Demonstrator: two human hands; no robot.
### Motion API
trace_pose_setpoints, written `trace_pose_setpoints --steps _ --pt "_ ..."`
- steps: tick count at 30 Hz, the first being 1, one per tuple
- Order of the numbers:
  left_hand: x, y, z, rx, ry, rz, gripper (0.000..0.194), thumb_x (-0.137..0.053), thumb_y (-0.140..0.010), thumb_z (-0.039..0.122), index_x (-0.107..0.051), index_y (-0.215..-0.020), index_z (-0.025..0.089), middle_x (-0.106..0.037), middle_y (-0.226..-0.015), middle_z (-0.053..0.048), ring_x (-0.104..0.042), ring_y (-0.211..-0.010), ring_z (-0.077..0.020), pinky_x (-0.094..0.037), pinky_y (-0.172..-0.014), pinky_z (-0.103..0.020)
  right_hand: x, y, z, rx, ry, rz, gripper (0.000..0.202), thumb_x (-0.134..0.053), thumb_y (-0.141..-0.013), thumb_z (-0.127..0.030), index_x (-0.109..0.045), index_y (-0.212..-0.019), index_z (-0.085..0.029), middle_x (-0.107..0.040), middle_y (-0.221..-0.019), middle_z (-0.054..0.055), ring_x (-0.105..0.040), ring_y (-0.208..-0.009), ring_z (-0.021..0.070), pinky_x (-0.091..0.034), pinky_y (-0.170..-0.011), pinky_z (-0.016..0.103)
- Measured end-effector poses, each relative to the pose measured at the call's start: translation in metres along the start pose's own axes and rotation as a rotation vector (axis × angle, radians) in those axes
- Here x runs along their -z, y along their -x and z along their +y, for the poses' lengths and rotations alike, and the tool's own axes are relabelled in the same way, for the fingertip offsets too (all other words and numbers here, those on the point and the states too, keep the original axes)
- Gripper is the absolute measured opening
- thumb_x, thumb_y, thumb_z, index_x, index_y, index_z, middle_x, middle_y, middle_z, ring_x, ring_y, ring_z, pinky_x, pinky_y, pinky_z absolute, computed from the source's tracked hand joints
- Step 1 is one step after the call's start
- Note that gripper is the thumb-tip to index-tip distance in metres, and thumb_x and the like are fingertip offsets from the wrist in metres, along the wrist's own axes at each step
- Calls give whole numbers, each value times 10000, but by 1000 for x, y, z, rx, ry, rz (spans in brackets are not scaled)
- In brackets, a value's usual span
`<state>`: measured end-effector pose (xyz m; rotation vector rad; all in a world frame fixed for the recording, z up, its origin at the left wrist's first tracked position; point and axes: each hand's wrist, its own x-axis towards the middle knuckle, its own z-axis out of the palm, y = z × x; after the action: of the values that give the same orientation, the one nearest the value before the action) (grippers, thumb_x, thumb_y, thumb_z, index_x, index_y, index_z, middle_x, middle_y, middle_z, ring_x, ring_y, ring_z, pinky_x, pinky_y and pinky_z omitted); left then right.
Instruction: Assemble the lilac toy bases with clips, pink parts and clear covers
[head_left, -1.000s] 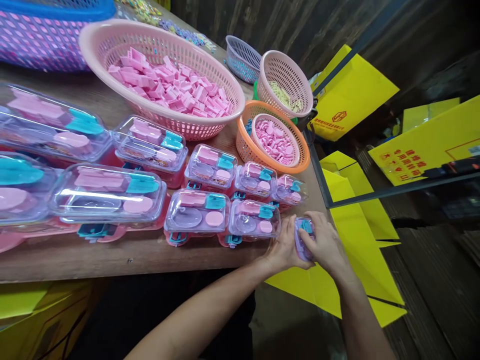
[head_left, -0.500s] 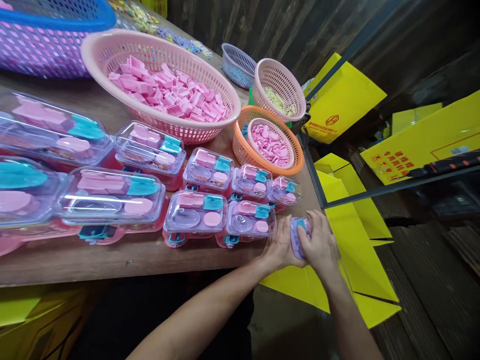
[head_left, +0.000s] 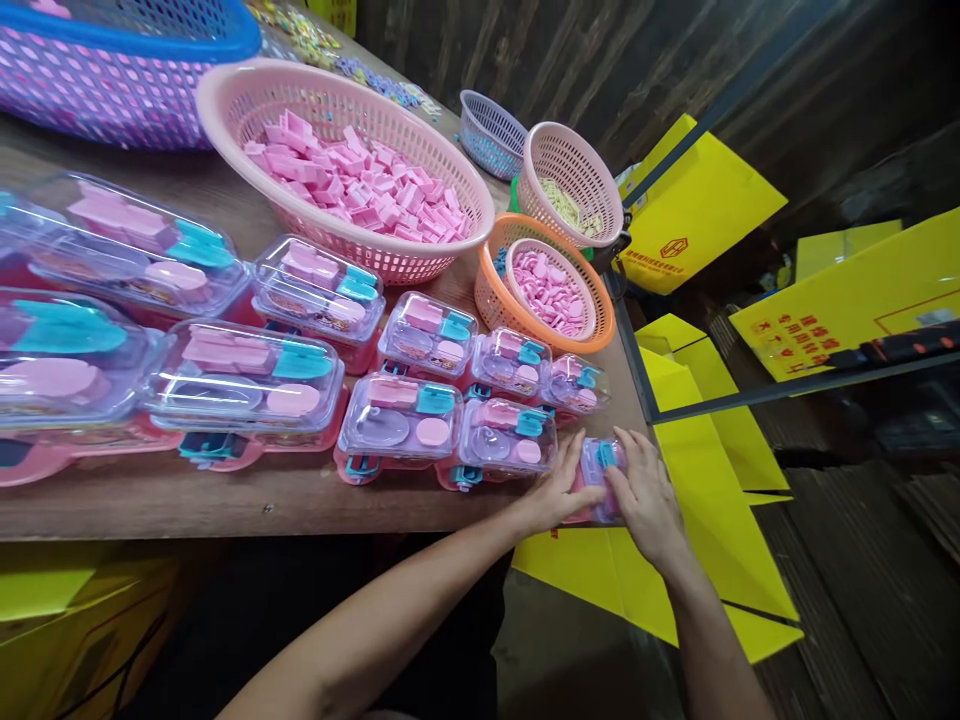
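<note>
At the right end of the wooden table [head_left: 247,515], my left hand [head_left: 561,492] and my right hand [head_left: 646,497] grip a small toy case [head_left: 600,508] from both sides. A purple inner tray with a teal piece shows in it, and pink shows along its left lower edge. My left thumb lies across its near side. The right thumb rests on top by the teal piece, the other fingers round the far right side. Just left stands a finished-looking toy case [head_left: 491,440] under a clear lid, with pink and teal pieces inside.
Two rows of clear-lidded cases [head_left: 244,375] run leftward. Behind stand a pink basket [head_left: 420,265] of pink parts, an orange basket [head_left: 491,300] with a smaller basket inside, and a blue basket [head_left: 150,50]. Yellow cartons [head_left: 712,500] and a dark metal bar [head_left: 750,400] border the right.
The purple tray was tilted up between my hands; now it lies flatter and lower on the table. My fingers have spread wider around it. The view has shifted slightly.
</note>
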<state>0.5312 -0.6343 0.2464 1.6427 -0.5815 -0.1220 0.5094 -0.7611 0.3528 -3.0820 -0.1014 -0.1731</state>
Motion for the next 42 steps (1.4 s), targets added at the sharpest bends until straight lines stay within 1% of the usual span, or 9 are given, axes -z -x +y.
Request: trace_pose_setpoints --steps 7,17,21,24,27,32,34,37,42 --pt "0 1 4 -47 174 105 719 -541 -832 438 -211 -1430 212 -286 -1457 -117 -231 -1369 -244 -230 -1118 -453 -5 2 -10 -61 2 53 461 -272 -924 -375 -355 -1353 -229 -373 -1387 103 -406 -1212 279 -380 -938 464" --pt "-2 1 -1 25 118 81 718 -525 -837 404 -186 -1443 224 -211 -1505 -104 -137 -1403 -237 -183 -1128 -484 -16 3 -22 -85 119 302 438 -356 -894 -352 -448 -1290 -188 -452 -1316 139 -488 -1115 281 -422 -861 425" --pt "-1 25 28 121 -18 129 781 -499 -820 234 -64 -1467 194 -131 -1523 -141 -132 -1400 -272 -245 -1103 -509 -25 15 -23 -156 183 422 494 -416 -875 -391 -413 -1325 -187 -424 -1339 166 -484 -1124 305 -435 -818 425" --pt "20 56 73 -94 -217 31 861 -492 -757 131 -19 -1473 200 -157 -1521 -117 -181 -1391 -257 -322 -1094 -456 -34 4 5 -181 202 396 486 -416 -883 -401 -414 -1323 -194 -473 -1282 152 -518 -1065 270 -434 -811 378" --pt "62 71 112 -403 -565 -19 848 -433 -741 58 -41 -1476 220 -242 -1502 -71 -178 -1395 -221 -320 -1108 -418 -35 -40 57 -214 162 373 479 -414 -884 -418 -431 -1308 -195 -488 -1250 143 -526 -1034 246 -430 -794 348" --pt "124 50 109 -284 -1179 212 636 -420 -754 73 -381 -1384 155 -351 -1447 -137 -224 -1372 -312 -289 -1069 -536 -13 -132 111 -250 64 345 479 -449 -859 -427 -491 -1256 -161 -487 -1242 167 -486 -1080 279 -399 -836 419" --pt "130 43 95 -257 -1312 233 534 -427 -780 115 -487 -1310 143 -449 -1379 -148 -318 -1330 -316 -296 -1057 -531 -2 -141 94 -267 13 466 496 -443 -860 -421 -487 -1250 -118 -442 -1283 211 -407 -1172 327 -356 -888 491" --pt "118 38 84 -158 -1400 278 506 -463 -783 136 -521 -1286 153 -534 -1294 -150 -455 -1226 -315 -371 -997 -488 1 -101 28 -186 -239 704 452 -436 -869 -375 -470 -1239 -118 -484 -1230 192 -424 -1154 308 -351 -929 490" --pt "77 37 95 66 -1288 267 606 -572 -762 198 -438 -1348 118 -464 -1333 -216 -472 -1152 -377 -441 -855 -526 -26 1 -78 10 -706 419 390 -395 -913 -331 -428 -1289 -232 -497 -1212 93 -493 -1100 204 -434 -906 364"
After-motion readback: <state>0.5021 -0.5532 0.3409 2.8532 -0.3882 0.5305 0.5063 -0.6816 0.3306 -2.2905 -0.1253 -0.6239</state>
